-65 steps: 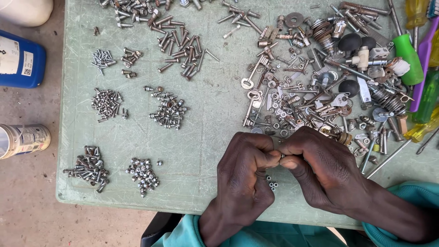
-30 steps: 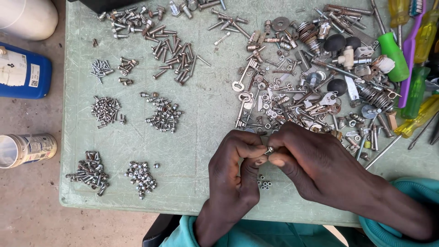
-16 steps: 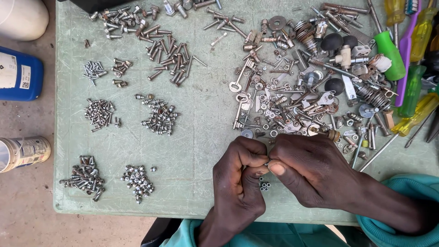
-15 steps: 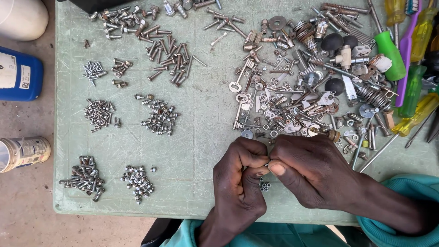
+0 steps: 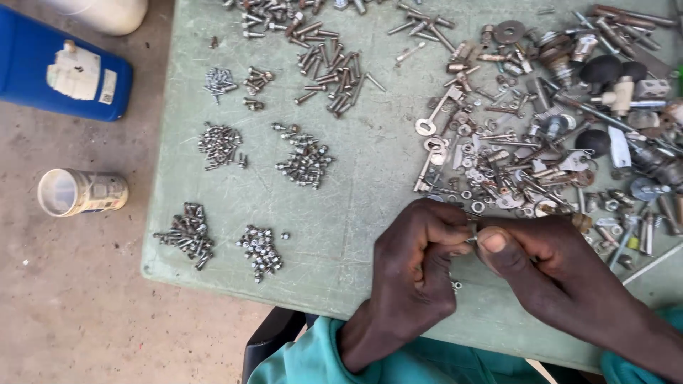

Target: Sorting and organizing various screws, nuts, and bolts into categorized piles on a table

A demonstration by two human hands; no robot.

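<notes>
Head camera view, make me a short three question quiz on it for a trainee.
1. True or false: both hands pinch one small metal part between their fingertips.
2. What lies on the ground left of the table: A an open can on its side, B a hammer, C a glove?
3. Which side of the table holds the unsorted jumble of keys, washers and hardware?

Key
1. True: left hand and right hand meet on the small metal part.
2. A, the can, beside the table.
3. The right side, the jumble.
</notes>
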